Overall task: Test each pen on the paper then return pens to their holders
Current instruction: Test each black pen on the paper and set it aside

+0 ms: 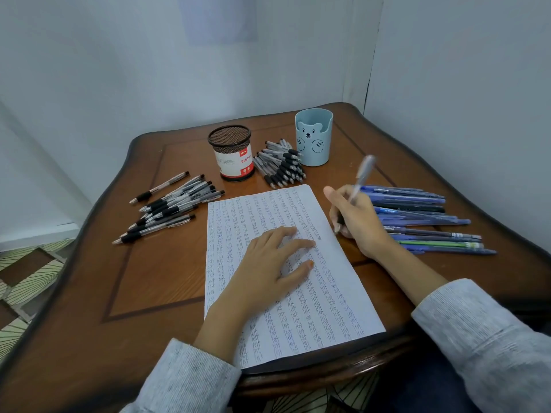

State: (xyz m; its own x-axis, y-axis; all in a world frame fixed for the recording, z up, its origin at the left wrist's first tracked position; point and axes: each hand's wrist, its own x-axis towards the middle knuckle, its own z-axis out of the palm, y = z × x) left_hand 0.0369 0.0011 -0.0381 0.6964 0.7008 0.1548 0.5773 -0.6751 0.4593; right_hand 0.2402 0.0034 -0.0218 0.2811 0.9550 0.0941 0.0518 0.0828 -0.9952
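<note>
A lined white paper (286, 299), covered with rows of small handwritten marks, lies on the wooden table (155, 278). My left hand (268, 263) presses flat on the paper with fingers spread. My right hand (354, 219) grips a blue pen (362, 177) at the paper's right edge, tip down by the sheet. A black mesh holder (232, 153) and a light blue bear holder (313, 138) stand at the back. Several black-grip pens (170, 207) lie to the left, another pile of black-grip pens (280, 166) sits between the holders, and several blue pens (423, 219) lie to the right.
The table stands in a corner between pale walls (447, 84). Patterned floor tiles (26, 269) show past the table's left edge. My grey sleeves (483, 338) cover both forearms near the front edge.
</note>
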